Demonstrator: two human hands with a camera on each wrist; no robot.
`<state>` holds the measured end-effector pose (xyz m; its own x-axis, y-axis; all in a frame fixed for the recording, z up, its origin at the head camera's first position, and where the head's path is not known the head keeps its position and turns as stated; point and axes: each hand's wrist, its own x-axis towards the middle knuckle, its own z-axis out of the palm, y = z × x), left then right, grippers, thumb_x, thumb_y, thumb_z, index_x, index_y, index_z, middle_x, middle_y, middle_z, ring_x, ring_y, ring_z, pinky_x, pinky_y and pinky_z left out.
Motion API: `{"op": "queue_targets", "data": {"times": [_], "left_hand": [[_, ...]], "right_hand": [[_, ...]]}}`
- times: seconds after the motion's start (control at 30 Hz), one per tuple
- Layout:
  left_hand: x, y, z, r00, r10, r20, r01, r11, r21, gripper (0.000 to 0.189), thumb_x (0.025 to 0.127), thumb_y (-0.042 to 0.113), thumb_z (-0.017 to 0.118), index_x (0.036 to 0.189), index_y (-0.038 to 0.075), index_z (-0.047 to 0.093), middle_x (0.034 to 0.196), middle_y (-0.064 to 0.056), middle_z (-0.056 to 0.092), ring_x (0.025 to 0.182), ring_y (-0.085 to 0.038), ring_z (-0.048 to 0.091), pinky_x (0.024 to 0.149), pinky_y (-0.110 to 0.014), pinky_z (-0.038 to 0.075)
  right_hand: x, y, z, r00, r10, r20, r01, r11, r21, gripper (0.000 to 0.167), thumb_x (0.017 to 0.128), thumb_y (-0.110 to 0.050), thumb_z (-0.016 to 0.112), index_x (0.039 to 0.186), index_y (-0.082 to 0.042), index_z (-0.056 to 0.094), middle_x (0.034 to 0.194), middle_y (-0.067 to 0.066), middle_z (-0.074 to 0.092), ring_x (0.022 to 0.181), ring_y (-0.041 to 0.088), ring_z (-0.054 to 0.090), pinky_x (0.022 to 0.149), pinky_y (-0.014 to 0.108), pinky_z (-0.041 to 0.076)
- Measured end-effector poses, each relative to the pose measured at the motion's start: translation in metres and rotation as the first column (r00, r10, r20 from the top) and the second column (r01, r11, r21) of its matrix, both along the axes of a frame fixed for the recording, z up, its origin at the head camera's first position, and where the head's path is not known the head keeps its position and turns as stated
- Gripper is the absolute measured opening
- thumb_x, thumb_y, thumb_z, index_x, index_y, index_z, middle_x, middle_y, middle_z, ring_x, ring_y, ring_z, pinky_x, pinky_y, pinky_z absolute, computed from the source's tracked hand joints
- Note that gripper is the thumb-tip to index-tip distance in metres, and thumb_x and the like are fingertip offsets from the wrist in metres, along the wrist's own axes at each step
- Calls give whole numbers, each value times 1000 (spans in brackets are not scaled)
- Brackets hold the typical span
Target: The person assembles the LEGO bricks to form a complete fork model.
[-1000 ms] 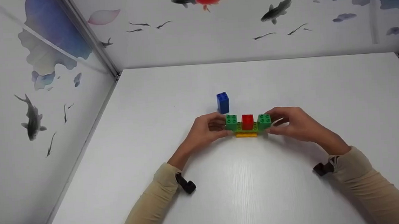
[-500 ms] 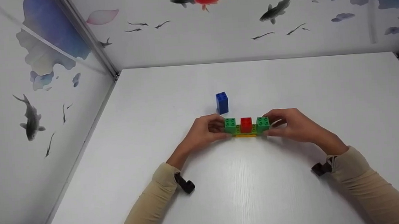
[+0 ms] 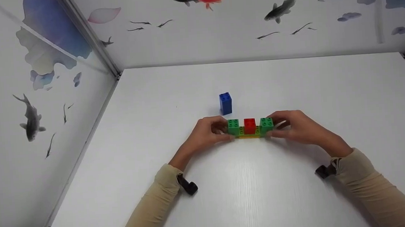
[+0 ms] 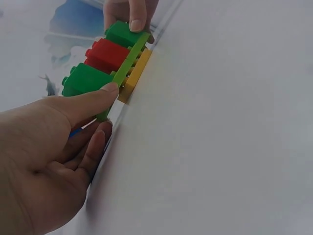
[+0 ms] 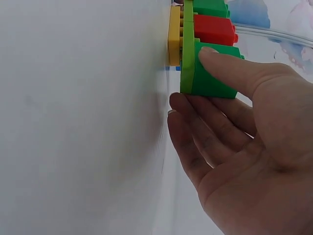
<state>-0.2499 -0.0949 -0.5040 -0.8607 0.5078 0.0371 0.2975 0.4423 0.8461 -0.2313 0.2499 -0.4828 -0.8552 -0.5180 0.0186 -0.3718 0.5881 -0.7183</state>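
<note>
In the head view, my left hand (image 3: 209, 131) and my right hand (image 3: 298, 126) hold a toy brick assembly by its two ends. It is a light green plate (image 4: 128, 64) topped by a left green brick (image 3: 233, 127), a red brick (image 3: 249, 126) in the middle and a right green brick (image 3: 266, 124). Under the plate lies a flat yellow brick (image 4: 135, 76), its studs showing in a narrow gap in both wrist views. My left thumb presses on the plate's near end; my right thumb lies on the right green brick (image 5: 215, 73), fingers behind and under it.
A tall blue block (image 3: 225, 104) stands upright on the white table (image 3: 250, 188) just beyond the assembly, close to my left fingers. Printed wall panels (image 3: 218, 37) rise along the table's back and left sides. A small black device is strapped at each wrist.
The assembly has come down slightly toward the yellow brick, mostly in the first half second, so less yellow shows. Both hands keep their hold, and the blue block stays standing.
</note>
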Motion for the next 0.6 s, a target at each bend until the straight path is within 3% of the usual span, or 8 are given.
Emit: {"op": "queue_targets", "data": {"times": [0.2,0.43,0.6], "left_hand": [[1,0,0,1000,9,-1,-9,1000,-11,41,87,24,93,124,15,77,111,1,78,96,-12,71,87,-27,62],[2,0,0,1000,8,-6,-8,1000,-3,41,87,22,94,124,16,77,111,2,78,94,-11,71,85,-26,62],[3,1,1,1000,19,7,-19,1000,10,38,87,19,93,122,18,79,112,2,79,94,-12,73,87,-27,63]], "right_hand": [[2,-1,1,1000,-15,21,15,1000,1,40,95,-19,86,132,-9,73,121,4,79,114,27,75,97,37,64],[3,-2,2,999,-18,35,18,1000,-7,41,96,-17,85,133,-6,73,123,8,78,116,29,74,99,44,63],[2,-1,3,1000,-5,31,6,999,-32,39,95,-14,85,132,-6,74,121,8,79,115,28,74,98,41,63]]}}
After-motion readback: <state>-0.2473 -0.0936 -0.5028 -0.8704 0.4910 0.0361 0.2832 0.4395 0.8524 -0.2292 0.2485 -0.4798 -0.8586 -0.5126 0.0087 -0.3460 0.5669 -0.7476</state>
